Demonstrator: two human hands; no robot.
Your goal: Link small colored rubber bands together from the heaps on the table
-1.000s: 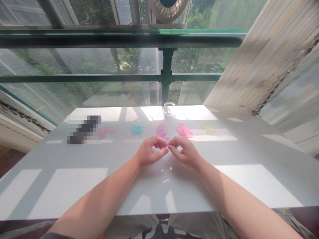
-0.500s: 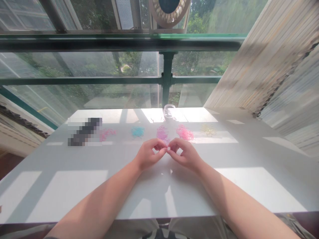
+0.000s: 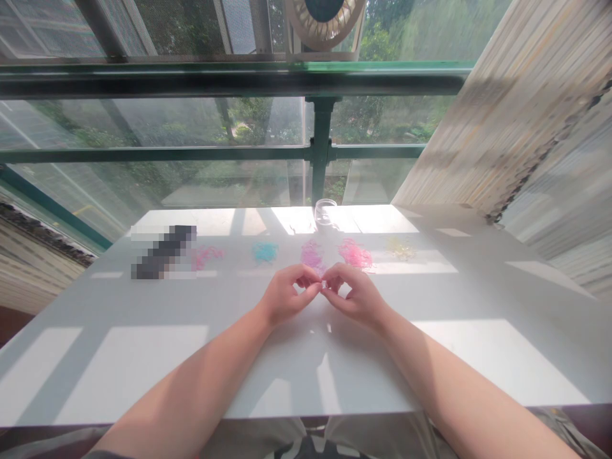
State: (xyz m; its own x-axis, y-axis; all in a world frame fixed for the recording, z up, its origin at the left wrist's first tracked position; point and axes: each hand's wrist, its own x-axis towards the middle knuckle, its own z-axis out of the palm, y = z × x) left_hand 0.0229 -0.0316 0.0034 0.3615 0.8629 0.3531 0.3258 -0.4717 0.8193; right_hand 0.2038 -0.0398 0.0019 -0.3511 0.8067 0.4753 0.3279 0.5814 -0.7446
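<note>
My left hand [image 3: 291, 294] and my right hand [image 3: 354, 292] meet fingertip to fingertip above the middle of the white table [image 3: 229, 382]. Thumb and forefinger are pinched on each hand; whatever lies between them is too small to make out. Just beyond the fingers is a pile of small purple pieces [image 3: 312, 252], partly covered by the hands. A bright pink pile [image 3: 355, 254] lies beyond my right hand. Farther left are a blue pile [image 3: 264, 251] and a paler pink one [image 3: 207, 256]. A pale yellow pile [image 3: 400, 248] is at the right.
A clear glass cup [image 3: 326, 213] stands at the table's far edge. A blurred-out dark object [image 3: 165, 252] lies at the left. Behind the table are a green-framed window [image 3: 215, 83] and a round fan [image 3: 326, 22]; a striped curtain [image 3: 459, 134] hangs at the right.
Almost nothing differs. Both hands keep the same pinched pose, and the view has shifted very slightly.
</note>
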